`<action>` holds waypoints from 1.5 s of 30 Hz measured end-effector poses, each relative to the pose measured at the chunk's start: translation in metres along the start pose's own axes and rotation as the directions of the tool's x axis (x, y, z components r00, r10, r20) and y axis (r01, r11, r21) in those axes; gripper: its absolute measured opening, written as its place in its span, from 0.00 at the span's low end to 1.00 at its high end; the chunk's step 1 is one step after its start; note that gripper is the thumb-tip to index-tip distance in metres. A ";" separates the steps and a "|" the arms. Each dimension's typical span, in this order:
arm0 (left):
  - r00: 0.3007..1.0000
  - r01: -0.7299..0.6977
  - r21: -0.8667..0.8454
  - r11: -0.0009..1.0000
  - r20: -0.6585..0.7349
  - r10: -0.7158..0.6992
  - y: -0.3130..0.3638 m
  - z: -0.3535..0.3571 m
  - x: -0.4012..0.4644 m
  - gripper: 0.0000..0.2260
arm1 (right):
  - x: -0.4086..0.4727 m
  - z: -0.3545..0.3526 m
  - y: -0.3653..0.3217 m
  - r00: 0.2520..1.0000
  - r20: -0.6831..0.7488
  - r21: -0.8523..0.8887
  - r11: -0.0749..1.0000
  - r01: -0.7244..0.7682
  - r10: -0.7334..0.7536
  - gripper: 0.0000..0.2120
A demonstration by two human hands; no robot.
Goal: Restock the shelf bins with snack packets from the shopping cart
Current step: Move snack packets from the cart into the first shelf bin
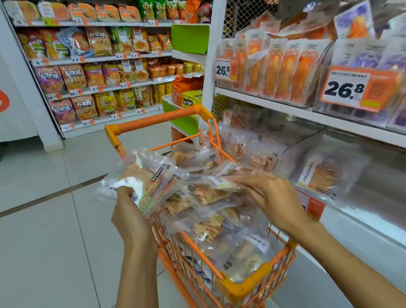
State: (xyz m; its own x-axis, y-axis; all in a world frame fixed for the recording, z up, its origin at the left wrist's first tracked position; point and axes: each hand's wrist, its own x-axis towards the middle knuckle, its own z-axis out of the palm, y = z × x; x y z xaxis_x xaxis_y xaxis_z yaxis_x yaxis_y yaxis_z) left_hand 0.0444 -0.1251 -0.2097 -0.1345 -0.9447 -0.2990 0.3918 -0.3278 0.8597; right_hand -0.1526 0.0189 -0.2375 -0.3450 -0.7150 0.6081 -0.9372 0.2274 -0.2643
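Observation:
An orange wire shopping cart (pixel 246 286) stands in front of me, heaped with clear snack packets (pixel 214 231) of brown crackers. My left hand (pixel 130 214) grips a small stack of these packets (pixel 138 177) above the cart's left rim. My right hand (pixel 271 196) reaches over the heap and its fingers pinch the edge of a packet (pixel 223 183) on top. To the right, a clear shelf bin (pixel 289 153) on the lower shelf holds a few of the same packets (pixel 322 175).
The upper right shelf (pixel 293 110) carries orange and purple packets behind 26.8 price tags (pixel 357 88). A far wall of snack shelves (pixel 99 64) runs across the back. A green display stand (pixel 188 122) sits just beyond the cart handle. White tiled floor (pixel 42 250) spreads to the left.

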 end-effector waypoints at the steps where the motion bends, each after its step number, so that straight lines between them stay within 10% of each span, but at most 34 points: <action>1: 0.999 -0.002 0.053 0.999 0.036 0.000 -0.001 0.001 -0.002 0.05 | -0.011 -0.007 0.002 0.991 -0.073 0.059 0.992 -0.108 0.113 0.10; 4: 0.966 0.002 0.205 0.979 0.253 -0.055 -0.002 0.014 -0.017 0.05 | -0.026 -0.035 -0.004 0.913 -0.290 0.219 0.948 -0.230 0.289 0.09; 7: 0.908 0.004 0.351 0.936 0.390 -0.150 -0.012 0.030 -0.031 0.04 | -0.028 -0.055 -0.017 0.918 -0.378 0.090 0.991 -0.096 0.123 0.10; 12: 0.838 0.085 0.492 0.866 0.435 -0.329 -0.038 0.051 -0.051 0.16 | -0.047 -0.045 -0.010 0.966 -0.236 -0.190 0.980 0.057 -0.102 0.12; 26: 0.780 -0.046 0.477 0.878 0.566 -0.267 -0.056 0.065 -0.063 0.12 | -0.056 -0.049 -0.016 1.000 -0.007 0.056 0.998 0.005 -0.005 0.15; 31: 0.692 -0.227 0.487 0.843 0.690 -0.212 -0.057 0.062 -0.063 0.34 | -0.047 -0.084 0.001 0.785 0.256 0.436 0.658 -0.614 0.564 0.30; 35: 0.627 -0.297 0.511 0.807 0.741 -0.238 -0.064 0.079 -0.075 0.46 | -0.051 -0.102 0.024 0.621 0.655 0.613 0.178 -0.770 0.429 0.23; 40: 0.490 -0.486 0.512 0.709 0.831 -0.264 -0.067 0.149 -0.082 0.46 | -0.048 -0.120 0.067 0.662 0.562 0.624 0.271 -0.733 0.497 0.27; 45: 0.373 -0.615 0.554 0.560 0.831 -0.412 -0.082 0.220 -0.080 0.15 | -0.042 -0.120 0.110 0.568 0.407 0.629 0.231 -0.742 0.716 0.19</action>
State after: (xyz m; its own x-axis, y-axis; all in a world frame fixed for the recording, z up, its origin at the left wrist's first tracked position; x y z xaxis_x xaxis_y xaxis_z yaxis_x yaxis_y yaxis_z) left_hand -0.1771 -0.0232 -0.1651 -0.9681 -0.2188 -0.1219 -0.2024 0.3968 0.8953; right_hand -0.2467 0.1535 -0.2021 -0.8459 -0.5123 -0.1486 0.0716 0.1670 -0.9834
